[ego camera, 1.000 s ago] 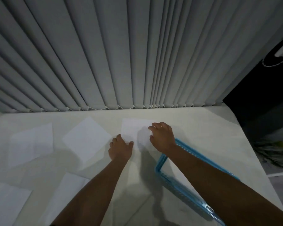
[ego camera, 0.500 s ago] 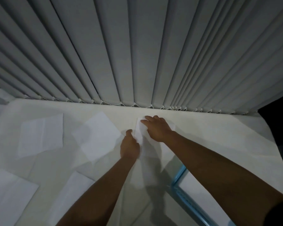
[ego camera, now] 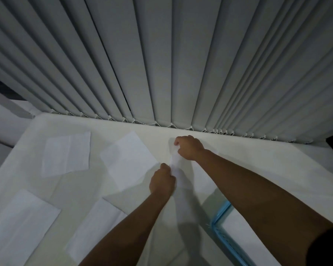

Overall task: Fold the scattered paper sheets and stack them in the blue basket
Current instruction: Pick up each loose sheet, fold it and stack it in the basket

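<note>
**A:** Paper sheet (ego camera: 176, 166) is what you have in both hands, out past the middle of the white table (ego camera: 258, 160), not far short of the vertical blinds (ego camera: 161, 64). Start with the nearer grip.

**B:** That's your left hand (ego camera: 162, 182). It is curled almost closed, thumb up top, and it pinches the near end of the sheet at its left edge. No gap shows between the fingers.

**A:** And the farther one?

**B:** Your right hand (ego camera: 189, 147) is bent over the far end, fingers (ego camera: 178, 144) hooked down onto the paper and gripping it. So both hands are closed on the same sheet, one at each end.

**A:** Which way does it run?

**B:** Its long axis goes away from you, leaning a little to the right as it goes. The part between your hands is bunched into a narrow upright strip; the rest lies flat on the table under your right forearm. I cannot tell whether a crease is pressed in.

**A:** What else, working outward from you?

**B:** Nearest, at lower right, the blue basket (ego camera: 218, 221) corner, with white paper inside it. At lower left, two loose sheets (ego camera: 21, 223) (ego camera: 93, 229). Farther out, a tilted sheet (ego camera: 127, 160) just left of your left hand, and a creased sheet (ego camera: 66, 153) beyond it to the left. All four lie flat and apart from your hands.
</note>
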The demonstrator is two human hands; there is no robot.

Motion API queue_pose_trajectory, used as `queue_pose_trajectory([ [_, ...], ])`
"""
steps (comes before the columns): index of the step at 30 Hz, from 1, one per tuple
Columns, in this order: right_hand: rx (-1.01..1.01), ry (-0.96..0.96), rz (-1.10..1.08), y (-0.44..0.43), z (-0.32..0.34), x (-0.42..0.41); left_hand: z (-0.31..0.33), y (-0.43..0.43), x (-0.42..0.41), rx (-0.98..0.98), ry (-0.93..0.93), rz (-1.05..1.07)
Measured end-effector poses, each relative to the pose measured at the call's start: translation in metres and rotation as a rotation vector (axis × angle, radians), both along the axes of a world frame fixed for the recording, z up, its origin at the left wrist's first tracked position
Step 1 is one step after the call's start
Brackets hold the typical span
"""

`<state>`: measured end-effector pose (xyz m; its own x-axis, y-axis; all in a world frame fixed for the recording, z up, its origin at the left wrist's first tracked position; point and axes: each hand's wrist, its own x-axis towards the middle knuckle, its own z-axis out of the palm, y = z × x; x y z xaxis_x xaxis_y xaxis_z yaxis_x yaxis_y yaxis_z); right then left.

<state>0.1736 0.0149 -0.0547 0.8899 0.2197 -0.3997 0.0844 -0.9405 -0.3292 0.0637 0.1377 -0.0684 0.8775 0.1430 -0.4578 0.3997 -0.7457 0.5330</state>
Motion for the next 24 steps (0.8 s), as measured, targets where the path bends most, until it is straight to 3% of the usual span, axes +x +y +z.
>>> queue_pose_trajectory([
  [9, 0.169, -0.005, -0.096, -0.018, 0.013, -0.005, 0.020, 0.028, 0.021, -0.027, -0.059, -0.062],
  [13, 0.256, 0.030, -0.101, -0.020, 0.017, -0.007, 0.029, 0.050, 0.023, 0.065, -0.150, -0.354],
  [17, 0.173, 0.063, 0.000, -0.012, 0.029, -0.009, 0.043, 0.062, 0.024, 0.211, -0.275, -0.623],
  [20, 0.183, 0.036, -0.006, -0.010, 0.035, -0.010, 0.050, 0.065, 0.024, 0.189, -0.269, -0.575],
  [24, 0.023, -0.133, 0.121, -0.016, 0.041, -0.019, 0.047, 0.063, 0.016, 0.116, -0.282, -0.460],
])
